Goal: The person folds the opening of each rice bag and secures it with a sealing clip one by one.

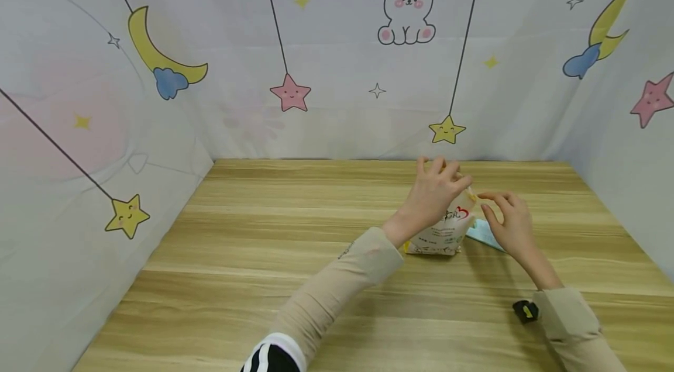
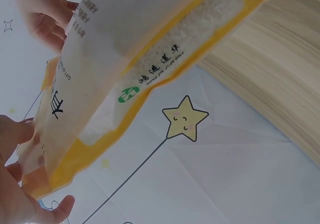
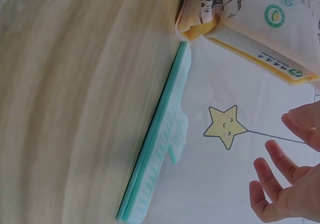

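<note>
A white-and-yellow rice bag (image 1: 437, 238) stands upright at the back right of the table, with grains showing through its clear side strip (image 2: 190, 29). My left hand (image 1: 433, 195) pinches the bag's top edge between thumb and fingers. Close beside the bag's upper right corner is my right hand (image 1: 508, 221); its thumb and fingers (image 3: 270, 176) are spread apart with nothing between them. A mint-green bag sealing clip (image 3: 160, 144) lies on the table to the right of the bag, partly hidden in the head view by the right hand.
The wood-grain table (image 1: 237, 231) is bounded at the back and sides by a white cloth (image 1: 337, 126) printed with stars, moons and a rabbit. Beside the right cuff is a small black object (image 1: 525, 311) with a yellow mark.
</note>
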`<state>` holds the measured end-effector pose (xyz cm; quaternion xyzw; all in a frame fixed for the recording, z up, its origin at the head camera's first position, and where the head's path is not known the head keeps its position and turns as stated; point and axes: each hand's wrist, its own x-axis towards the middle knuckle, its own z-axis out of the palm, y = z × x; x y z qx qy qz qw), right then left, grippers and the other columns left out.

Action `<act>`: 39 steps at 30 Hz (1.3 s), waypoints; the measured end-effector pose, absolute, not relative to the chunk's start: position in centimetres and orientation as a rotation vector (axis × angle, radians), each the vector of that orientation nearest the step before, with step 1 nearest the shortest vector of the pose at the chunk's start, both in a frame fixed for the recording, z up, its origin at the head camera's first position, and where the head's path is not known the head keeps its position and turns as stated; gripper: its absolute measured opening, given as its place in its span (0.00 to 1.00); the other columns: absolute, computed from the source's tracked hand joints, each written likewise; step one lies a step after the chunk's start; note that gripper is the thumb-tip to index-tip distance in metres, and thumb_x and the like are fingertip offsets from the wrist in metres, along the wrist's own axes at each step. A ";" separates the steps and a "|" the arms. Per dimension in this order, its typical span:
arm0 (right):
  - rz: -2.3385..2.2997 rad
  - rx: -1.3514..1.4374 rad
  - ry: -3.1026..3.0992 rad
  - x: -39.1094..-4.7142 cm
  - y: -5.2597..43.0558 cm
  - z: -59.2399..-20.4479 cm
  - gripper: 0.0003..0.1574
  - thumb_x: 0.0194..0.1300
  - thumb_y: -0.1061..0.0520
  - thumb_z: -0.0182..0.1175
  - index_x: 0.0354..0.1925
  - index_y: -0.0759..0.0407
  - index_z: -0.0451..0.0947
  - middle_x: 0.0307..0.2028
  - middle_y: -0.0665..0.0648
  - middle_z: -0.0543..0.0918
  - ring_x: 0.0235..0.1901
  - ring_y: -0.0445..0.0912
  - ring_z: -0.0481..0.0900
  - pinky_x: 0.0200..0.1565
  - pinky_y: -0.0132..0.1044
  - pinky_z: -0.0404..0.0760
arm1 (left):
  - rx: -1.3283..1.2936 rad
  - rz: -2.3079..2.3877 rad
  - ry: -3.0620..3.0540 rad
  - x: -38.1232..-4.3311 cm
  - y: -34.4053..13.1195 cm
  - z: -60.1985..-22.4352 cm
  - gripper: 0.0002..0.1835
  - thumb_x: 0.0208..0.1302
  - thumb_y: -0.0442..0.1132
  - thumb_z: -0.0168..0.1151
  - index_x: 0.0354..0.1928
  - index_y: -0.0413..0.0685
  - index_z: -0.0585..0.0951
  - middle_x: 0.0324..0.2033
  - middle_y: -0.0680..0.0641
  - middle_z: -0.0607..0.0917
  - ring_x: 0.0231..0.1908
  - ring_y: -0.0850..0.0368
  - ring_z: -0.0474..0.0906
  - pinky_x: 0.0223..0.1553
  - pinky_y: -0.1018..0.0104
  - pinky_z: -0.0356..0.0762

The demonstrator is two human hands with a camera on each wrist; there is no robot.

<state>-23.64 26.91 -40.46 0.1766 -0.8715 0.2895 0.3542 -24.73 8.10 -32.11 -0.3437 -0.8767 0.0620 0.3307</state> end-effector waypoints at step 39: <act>0.281 0.441 -2.869 -22.8 28.6 -40.9 0.29 0.57 0.54 0.59 0.55 0.62 0.66 0.50 0.72 0.68 0.45 0.73 0.63 0.35 0.65 0.62 | -0.902 0.143 -2.312 -24.6 8.1 -32.1 0.16 0.61 0.41 0.53 0.50 0.69 0.74 0.45 0.60 0.76 0.46 0.61 0.68 0.49 0.60 0.62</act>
